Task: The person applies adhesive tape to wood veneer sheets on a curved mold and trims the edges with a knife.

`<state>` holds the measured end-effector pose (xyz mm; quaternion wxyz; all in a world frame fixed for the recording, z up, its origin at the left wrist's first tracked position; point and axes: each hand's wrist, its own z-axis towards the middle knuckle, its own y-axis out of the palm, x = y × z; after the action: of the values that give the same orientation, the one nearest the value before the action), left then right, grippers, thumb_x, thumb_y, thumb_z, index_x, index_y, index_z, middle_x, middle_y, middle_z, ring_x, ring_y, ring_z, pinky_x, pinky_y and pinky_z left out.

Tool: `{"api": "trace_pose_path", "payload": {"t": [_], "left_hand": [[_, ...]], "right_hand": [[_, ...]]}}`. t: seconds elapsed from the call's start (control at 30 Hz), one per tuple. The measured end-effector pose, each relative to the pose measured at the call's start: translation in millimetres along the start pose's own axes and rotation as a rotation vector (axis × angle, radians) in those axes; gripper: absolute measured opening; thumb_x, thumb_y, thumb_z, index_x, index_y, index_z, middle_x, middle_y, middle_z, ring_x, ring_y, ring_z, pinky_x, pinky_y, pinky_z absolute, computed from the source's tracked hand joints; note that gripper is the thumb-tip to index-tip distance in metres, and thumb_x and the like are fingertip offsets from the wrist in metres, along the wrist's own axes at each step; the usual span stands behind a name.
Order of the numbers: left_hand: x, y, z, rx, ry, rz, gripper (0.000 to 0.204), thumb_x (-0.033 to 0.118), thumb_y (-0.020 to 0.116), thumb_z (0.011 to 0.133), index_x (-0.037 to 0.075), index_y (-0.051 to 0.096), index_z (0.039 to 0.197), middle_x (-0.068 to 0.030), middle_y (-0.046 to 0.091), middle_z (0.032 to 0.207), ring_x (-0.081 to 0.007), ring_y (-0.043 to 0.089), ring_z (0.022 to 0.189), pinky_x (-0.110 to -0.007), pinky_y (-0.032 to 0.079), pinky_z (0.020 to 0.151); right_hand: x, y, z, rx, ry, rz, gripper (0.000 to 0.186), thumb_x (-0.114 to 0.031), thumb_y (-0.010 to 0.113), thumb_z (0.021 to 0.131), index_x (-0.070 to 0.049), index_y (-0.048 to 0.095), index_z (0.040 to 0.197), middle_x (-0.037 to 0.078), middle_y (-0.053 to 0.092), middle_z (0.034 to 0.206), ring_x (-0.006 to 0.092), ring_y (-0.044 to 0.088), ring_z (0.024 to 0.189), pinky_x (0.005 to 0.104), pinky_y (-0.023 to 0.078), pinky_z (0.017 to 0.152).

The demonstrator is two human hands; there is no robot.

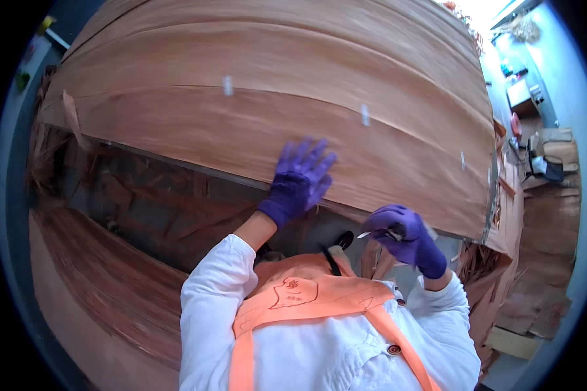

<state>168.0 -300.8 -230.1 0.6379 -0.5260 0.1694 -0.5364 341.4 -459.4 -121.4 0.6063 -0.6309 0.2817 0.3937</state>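
Note:
My left hand (299,179), in a purple glove, lies with fingers spread on the front edge of a broad stack of reddish wood veneer sheets (293,58). My right hand (404,238), also gloved in purple, is closed around a small knife (375,233) just off the stack's front edge at the right, its pale blade pointing left. Short strips of clear tape (365,115) sit on the top sheet at several spots. A loose torn strip of veneer (70,114) hangs over the left end of the front edge.
More veneer (98,274) lies lower at the front left, with scraps in the dark gap below the stack. At the right are torn offcuts (476,264), flat brown boards (538,228) and small items near a white box (520,98). An orange apron covers my front.

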Motion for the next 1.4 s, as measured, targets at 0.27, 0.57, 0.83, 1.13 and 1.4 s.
{"api": "trace_pose_path", "payload": {"t": [0.27,0.57,0.83,1.13,1.4], "left_hand": [[-101,-14,-17,-0.011,-0.097,-0.471,0.040,0.027,0.054,0.088,0.011,0.053,0.124,-0.0181,0.046,0.133,-0.0349,0.040,0.125,-0.045,0.030,0.105],[-314,-154,-131,0.246,-0.434,0.258,0.038,0.014,0.059,0.082,0.006,0.055,0.119,-0.0189,0.052,0.124,-0.0373,0.052,0.110,-0.044,0.044,0.092],[-478,-220,-140,0.108,-0.236,0.490,0.036,0.010,0.050,0.083,0.006,0.055,0.118,-0.0126,0.051,0.127,-0.0309,0.049,0.115,-0.043,0.041,0.094],[-517,-238,-118,-0.002,0.082,0.076,0.030,0.012,0.062,0.077,0.004,0.061,0.106,-0.0105,0.056,0.116,-0.0314,0.051,0.112,-0.046,0.041,0.094],[-533,-239,-114,0.173,-0.115,-0.377,0.049,0.010,0.063,0.075,0.007,0.050,0.122,-0.0133,0.056,0.114,-0.0314,0.055,0.103,-0.045,0.042,0.088]], "right_hand": [[-58,101,119,-0.348,-0.133,0.613,0.017,-0.003,0.065,0.079,-0.003,0.063,0.096,0.010,0.062,0.099,0.0241,0.057,0.100,0.0345,0.044,0.087],[-79,190,280,-0.183,0.211,1.056,0.014,-0.005,0.052,0.089,-0.002,0.054,0.103,0.007,0.059,0.082,0.0140,0.056,0.069,0.0299,0.047,0.061],[-91,269,411,-0.161,0.414,1.165,0.019,-0.012,0.055,0.090,-0.002,0.055,0.105,0.005,0.059,0.080,0.0114,0.056,0.066,0.0261,0.046,0.056],[-100,331,515,0.233,0.577,1.031,0.036,-0.011,0.056,0.087,0.001,0.046,0.120,0.008,0.061,0.081,0.0114,0.056,0.064,0.0257,0.047,0.055],[-88,354,586,0.579,0.616,0.901,0.028,-0.005,0.061,0.081,0.000,0.043,0.102,0.008,0.056,0.077,0.0129,0.056,0.058,0.0248,0.045,0.048]]}}
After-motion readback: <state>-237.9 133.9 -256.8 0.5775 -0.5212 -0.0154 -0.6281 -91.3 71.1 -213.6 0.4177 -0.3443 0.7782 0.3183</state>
